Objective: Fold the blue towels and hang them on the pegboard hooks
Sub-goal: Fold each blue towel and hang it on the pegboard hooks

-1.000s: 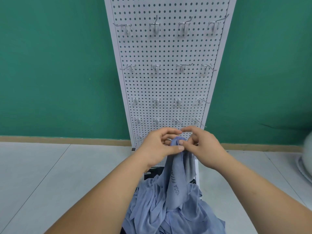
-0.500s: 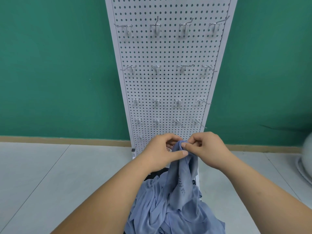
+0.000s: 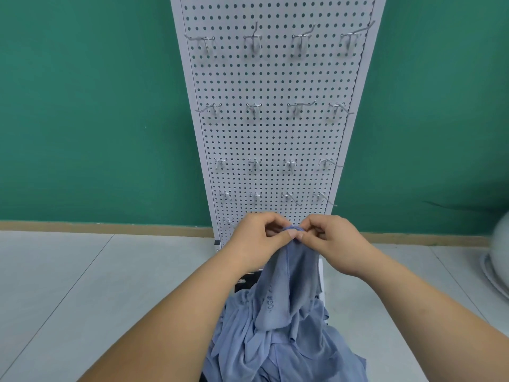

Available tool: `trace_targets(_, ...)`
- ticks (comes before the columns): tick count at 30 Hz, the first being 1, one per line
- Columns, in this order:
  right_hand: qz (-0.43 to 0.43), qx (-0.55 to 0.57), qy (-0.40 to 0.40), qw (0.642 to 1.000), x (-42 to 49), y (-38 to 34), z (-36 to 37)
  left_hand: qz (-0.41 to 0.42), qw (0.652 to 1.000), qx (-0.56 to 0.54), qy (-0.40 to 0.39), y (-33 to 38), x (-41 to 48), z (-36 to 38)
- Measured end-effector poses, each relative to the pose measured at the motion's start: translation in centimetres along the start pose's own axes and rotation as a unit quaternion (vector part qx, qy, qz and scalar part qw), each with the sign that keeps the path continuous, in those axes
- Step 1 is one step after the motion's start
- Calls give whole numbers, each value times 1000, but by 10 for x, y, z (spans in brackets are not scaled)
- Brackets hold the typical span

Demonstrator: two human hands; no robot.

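Two hands, one towel lifted, one heap beneath.

Item, far left: green wall (image 3: pixel 82 106) above a pale tiled floor (image 3: pixel 68 285).

Item, centre: white pegboard (image 3: pixel 271 139), upright against the wall. Wire hooks (image 3: pixel 254 108) stand in rows, and all that show are bare.

Item: left hand (image 3: pixel 259 238), thumb and curled fingers pinching the top edge of a blue towel (image 3: pixel 289 282). The towel hangs bunched from the pinch, in front of the pegboard's foot. Its lower end touches the heap of blue towels (image 3: pixel 275 346) below.

Item: right hand (image 3: pixel 336 244), pinching the same edge, thumbs nearly touching.

Item, far right: pale rounded object (image 3: pixel 498 257), blurred and unidentified.

Risks, as judged:
- With both grips so close together the cloth cannot spread, so a fold may come out crooked.
- The dangling end may drag a neighbour from the heap.
- So thin a pinch could slip.
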State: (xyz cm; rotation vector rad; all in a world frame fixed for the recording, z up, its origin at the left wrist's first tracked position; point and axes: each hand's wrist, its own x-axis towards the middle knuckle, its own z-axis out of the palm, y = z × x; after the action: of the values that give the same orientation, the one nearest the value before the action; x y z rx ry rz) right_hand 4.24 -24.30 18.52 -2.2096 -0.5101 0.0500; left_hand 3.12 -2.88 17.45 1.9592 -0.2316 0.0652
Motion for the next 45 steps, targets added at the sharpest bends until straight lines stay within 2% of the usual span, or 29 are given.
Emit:
trace_targets(6,-12,0,-24,1000,2,2,0,26,998,22,46,-2,6,-8)
trace_targets(10,30,-64,-42,997,1,24,-10,36,993,20,113,-8,9,-31)
trace_targets(16,78,-56,-56,994,1,45,-36,12,976,-5,218,-28,12,-82)
trace_targets(21,87,-200,-101,971,-1,60,-46,-2,953,-9,301,-44,6,-109)
trace_targets(24,68,-266,-31,961,2,65,-47,-12,952,28,303,-53,4,-115)
trace_targets(30,61,-395,167,902,9,74,-48,3,954,92,286,-60,8,-115)
trace_targets(35,58,-302,207,929,6,77,-48,-6,953,178,247,-71,11,-113)
trace_targets(39,58,-281,279,916,2,64,-54,-25,950,210,230,-76,14,-110)
trace_targets(42,33,-260,279,924,2,56,-54,-51,941,237,238,-80,15,-110)
trace_targets(45,29,-243,178,953,3,52,-52,-75,931,245,261,-83,14,-112)
